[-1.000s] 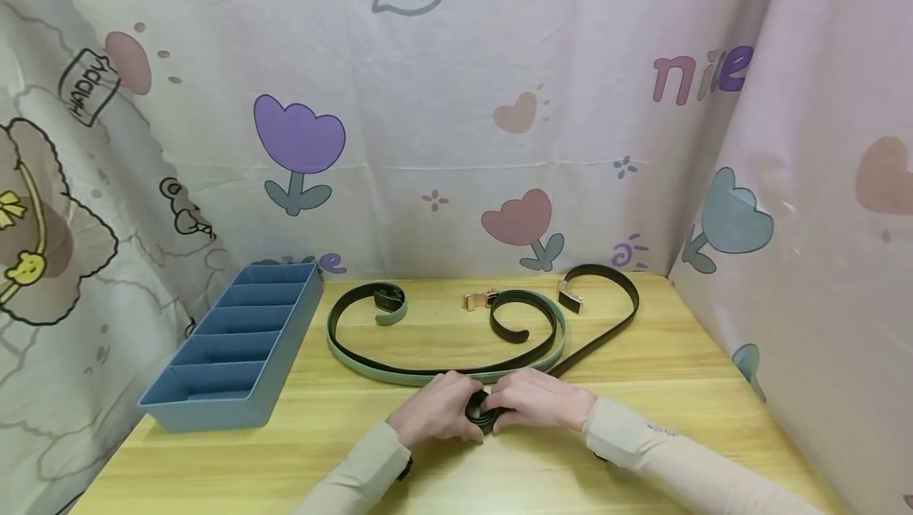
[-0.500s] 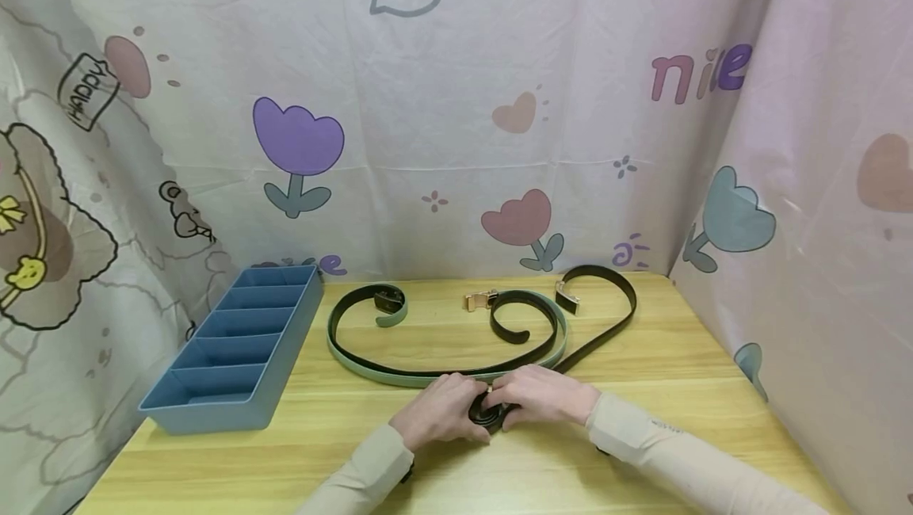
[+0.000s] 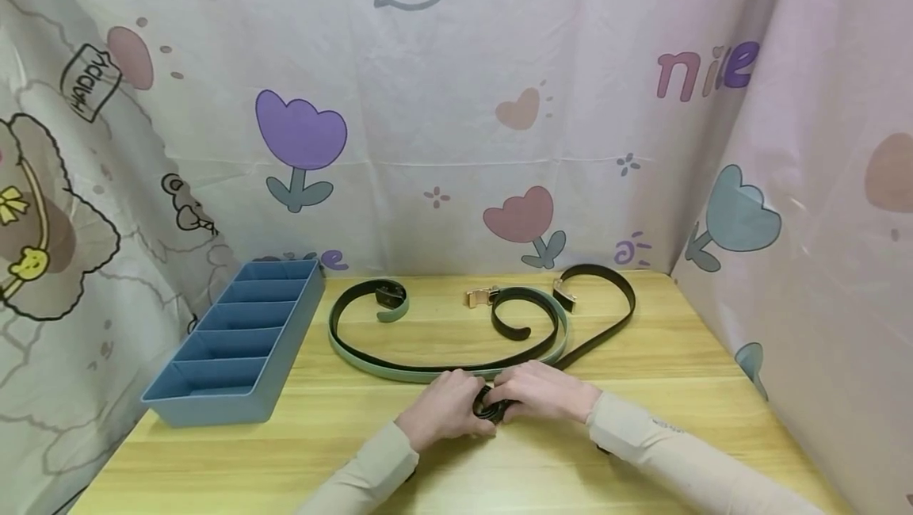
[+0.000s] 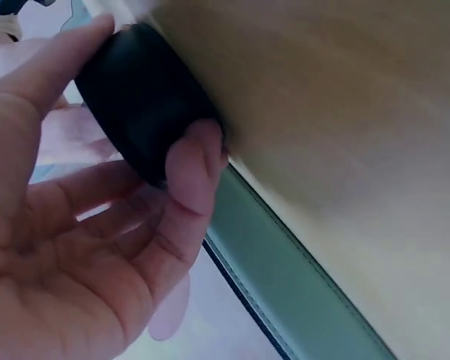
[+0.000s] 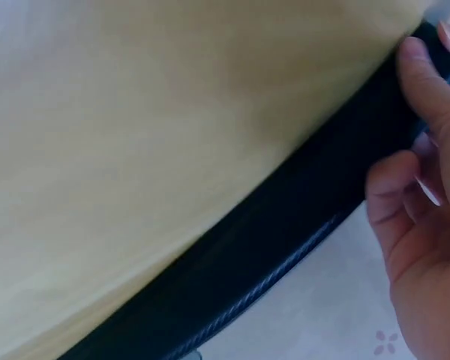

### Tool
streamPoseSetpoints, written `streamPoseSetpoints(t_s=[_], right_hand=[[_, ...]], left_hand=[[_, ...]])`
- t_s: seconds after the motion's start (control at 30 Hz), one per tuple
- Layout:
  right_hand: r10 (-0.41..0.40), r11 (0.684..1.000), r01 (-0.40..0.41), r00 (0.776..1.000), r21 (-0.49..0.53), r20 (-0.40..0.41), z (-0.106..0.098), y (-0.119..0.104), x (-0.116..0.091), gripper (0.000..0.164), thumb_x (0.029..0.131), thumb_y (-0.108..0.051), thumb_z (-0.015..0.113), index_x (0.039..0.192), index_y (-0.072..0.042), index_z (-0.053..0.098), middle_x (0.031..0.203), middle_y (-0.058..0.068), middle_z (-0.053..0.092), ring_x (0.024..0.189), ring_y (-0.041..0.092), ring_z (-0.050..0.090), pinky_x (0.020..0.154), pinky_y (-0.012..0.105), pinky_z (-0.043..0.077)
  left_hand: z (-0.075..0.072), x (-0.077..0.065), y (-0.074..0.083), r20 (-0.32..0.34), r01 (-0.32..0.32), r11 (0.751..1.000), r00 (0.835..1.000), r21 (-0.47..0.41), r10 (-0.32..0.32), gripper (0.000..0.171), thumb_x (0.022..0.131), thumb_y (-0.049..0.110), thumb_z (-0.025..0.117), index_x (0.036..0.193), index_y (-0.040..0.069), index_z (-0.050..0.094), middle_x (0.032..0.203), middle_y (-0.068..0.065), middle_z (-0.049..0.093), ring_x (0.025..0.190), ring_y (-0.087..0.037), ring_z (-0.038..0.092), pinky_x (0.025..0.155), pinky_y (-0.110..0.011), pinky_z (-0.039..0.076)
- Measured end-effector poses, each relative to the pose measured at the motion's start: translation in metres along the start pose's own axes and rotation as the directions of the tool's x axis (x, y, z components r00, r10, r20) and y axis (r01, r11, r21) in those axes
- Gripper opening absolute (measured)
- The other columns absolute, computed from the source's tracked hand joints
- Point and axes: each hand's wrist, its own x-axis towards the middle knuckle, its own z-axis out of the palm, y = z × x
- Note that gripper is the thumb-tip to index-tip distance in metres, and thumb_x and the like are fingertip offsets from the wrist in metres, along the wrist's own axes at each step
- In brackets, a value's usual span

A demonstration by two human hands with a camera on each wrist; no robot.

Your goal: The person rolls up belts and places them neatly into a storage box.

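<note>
At the front middle of the table, a black belt is wound into a small upright-edged coil [image 3: 490,408] between both hands. My left hand [image 3: 445,406] holds the coil from the left; in the left wrist view its thumb and fingers grip the coil's smooth outer face [image 4: 139,90]. From the right, my right hand [image 3: 545,391] pinches the belt at the coil, fingers partly over it. The unrolled strap [image 5: 285,202] stands on edge in the right wrist view. It runs back right to a gold buckle [image 3: 563,295].
Behind the hands lie a green strap [image 3: 388,374] and a black strap [image 3: 509,360] side by side, with curled ends. A gold buckle [image 3: 481,298] and a dark buckle [image 3: 389,295] sit behind them. A blue divided box [image 3: 285,356] stands left; patterned curtains [image 3: 428,103] enclose the table.
The coil and both hands have shifted slightly right. The belt's buckle end has been drawn a little left, and its far loop has pulled in slightly.
</note>
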Motion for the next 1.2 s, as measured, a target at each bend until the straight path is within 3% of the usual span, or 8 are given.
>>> streamPoseSetpoints(t_s=[0.13,0.2,0.37,0.5,0.73,0.87,1.03,1.2], right_hand=[[-0.005,1.0,0.005,1.0,0.007,0.011,0.002,0.002,-0.001,0.031,0.083,-0.039,0.072,0.112,-0.03,0.07,0.099,-0.015,0.066,0.088,-0.002,0.06,0.075,0.017,0.049],[-0.017,1.0,0.017,1.0,-0.012,-0.009,0.003,0.001,0.001,0.027,0.083,-0.04,0.071,0.107,-0.03,0.071,0.095,-0.015,0.066,0.086,-0.001,0.06,0.073,0.017,0.049],[-0.024,0.997,0.021,0.999,-0.073,-0.04,0.004,-0.002,0.003,0.023,0.081,-0.042,0.072,0.099,-0.028,0.072,0.084,-0.016,0.063,0.076,-0.001,0.056,0.065,0.016,0.045],[-0.014,0.998,0.012,1.0,-0.063,-0.026,0.003,-0.002,0.002,0.025,0.083,-0.042,0.071,0.102,-0.028,0.072,0.085,-0.017,0.064,0.077,-0.002,0.056,0.065,0.014,0.044],[0.04,0.998,-0.039,0.999,0.041,-0.015,0.002,0.004,-0.006,0.032,0.085,-0.039,0.07,0.116,-0.03,0.069,0.105,-0.014,0.068,0.095,0.002,0.059,0.079,0.02,0.049],[0.006,1.0,-0.005,1.0,0.028,-0.027,0.002,0.006,-0.007,0.027,0.084,-0.04,0.071,0.109,-0.029,0.071,0.098,-0.015,0.068,0.09,0.001,0.058,0.076,0.018,0.048],[-0.003,0.999,0.001,0.999,-0.045,-0.044,0.001,0.004,-0.006,0.025,0.082,-0.041,0.072,0.102,-0.027,0.072,0.088,-0.017,0.068,0.081,0.0,0.056,0.068,0.014,0.045],[-0.012,0.996,0.009,0.999,-0.085,-0.03,0.0,0.0,-0.005,0.025,0.082,-0.044,0.072,0.103,-0.029,0.072,0.086,-0.018,0.067,0.077,0.0,0.053,0.062,0.013,0.04]], left_hand=[[-0.004,-0.001,-0.004,0.064,-0.021,0.999,0.998,-0.05,0.024,0.037,0.071,0.043,0.085,0.089,0.021,0.062,0.076,0.011,0.059,0.065,-0.002,0.05,0.059,-0.019,0.042],[-0.005,-0.002,-0.004,0.072,-0.017,0.998,0.997,-0.068,0.022,0.037,0.071,0.042,0.086,0.09,0.021,0.062,0.076,0.011,0.059,0.065,-0.001,0.05,0.059,-0.019,0.043],[-0.002,-0.003,0.0,-0.017,0.026,0.999,1.0,-0.045,-0.027,0.046,0.066,0.054,0.085,0.083,0.017,0.062,0.068,0.011,0.055,0.057,-0.002,0.047,0.054,-0.02,0.042],[0.003,-0.002,0.003,-0.068,0.037,0.999,0.997,0.016,-0.036,0.048,0.066,0.059,0.082,0.075,0.017,0.061,0.062,0.01,0.052,0.053,-0.003,0.045,0.05,-0.02,0.039],[-0.001,0.002,0.0,0.03,-0.014,1.0,0.999,0.003,0.014,0.037,0.072,0.043,0.084,0.087,0.021,0.06,0.073,0.01,0.056,0.062,-0.003,0.047,0.056,-0.02,0.04],[-0.004,0.003,0.001,0.062,-0.036,0.999,0.997,-0.002,0.036,0.037,0.071,0.042,0.085,0.088,0.02,0.06,0.072,0.011,0.055,0.062,-0.003,0.047,0.056,-0.019,0.04],[-0.003,0.001,0.006,0.003,0.01,0.999,1.0,0.04,-0.01,0.044,0.068,0.051,0.084,0.084,0.017,0.061,0.071,0.007,0.056,0.062,-0.006,0.05,0.056,-0.023,0.043],[0.003,-0.003,0.012,-0.067,-0.005,0.994,0.998,0.114,0.012,0.051,0.071,0.058,0.08,0.089,0.013,0.064,0.077,0.002,0.061,0.066,-0.011,0.057,0.059,-0.026,0.047]])
